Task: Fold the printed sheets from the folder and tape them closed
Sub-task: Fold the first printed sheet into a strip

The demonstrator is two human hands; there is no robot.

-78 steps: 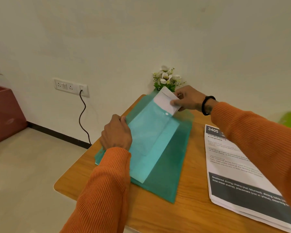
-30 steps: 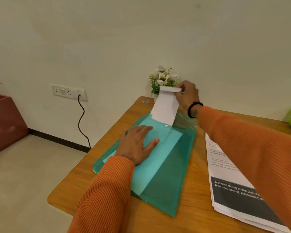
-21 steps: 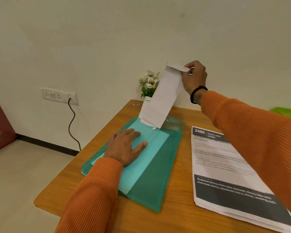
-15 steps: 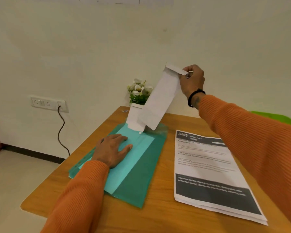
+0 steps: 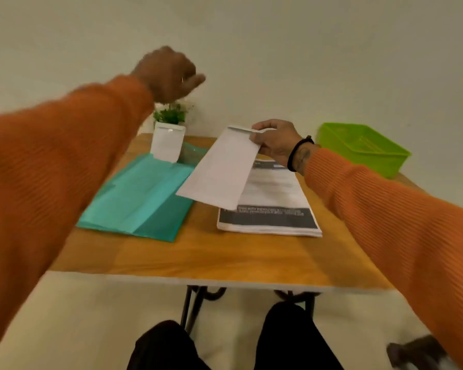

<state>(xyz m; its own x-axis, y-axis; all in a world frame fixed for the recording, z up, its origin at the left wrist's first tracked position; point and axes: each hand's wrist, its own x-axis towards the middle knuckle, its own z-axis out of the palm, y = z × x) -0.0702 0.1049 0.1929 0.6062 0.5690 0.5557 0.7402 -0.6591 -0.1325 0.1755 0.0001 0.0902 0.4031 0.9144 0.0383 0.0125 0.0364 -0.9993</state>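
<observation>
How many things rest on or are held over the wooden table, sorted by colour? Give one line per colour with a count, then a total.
Green or teal: 3, the folder, the tray and the plant.
White: 3, the folded paper in the right hand, the printed stack and the plant's pot.
Total: 6.

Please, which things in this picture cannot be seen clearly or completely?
- Left hand, head view: motion blur; finger pose unclear.
- Printed stack: text blurred; top part hidden by the white envelope that the right hand holds.
- Green folder: left corner hidden by the left sleeve.
- Plant pot: flowers hidden by the left hand.
</observation>
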